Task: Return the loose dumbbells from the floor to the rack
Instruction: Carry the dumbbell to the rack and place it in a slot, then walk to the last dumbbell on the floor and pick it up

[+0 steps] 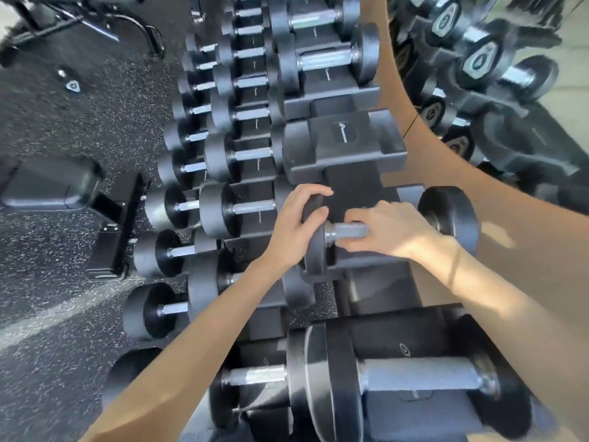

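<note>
Wide view first: speckled black rubber floor (63, 132) fills the left side, with a black machine base (51, 186) sitting on it. Running up the middle is the tiered rack (360, 183), and it's well stocked. The lower tier row of dumbbells (188, 169) sits furthest left, and the middle tier row (251, 153) is just beside it. A curved tan panel (446, 161) sweeps down the right, and beyond it is another blurred bank of dumbbells (484, 59).

Closest to the camera on the top tier lies a big dumbbell (414, 378), seated crosswise. Further up the same tier there's an empty saddle (345, 135).

Between those two is the one to watch. The held dumbbell (345, 231) lies crosswise over the top tier, just below the empty saddle, with its heads lined up over a saddle. Whether its full weight is down on the rack, I can't tell.

Both hands are on it. The left hand (296, 228) clamps the left head, fingers curled over its top edge and thumb on its face. The right hand (389, 231) is wrapped around the knurled handle, fingers curled under the bar.
</note>
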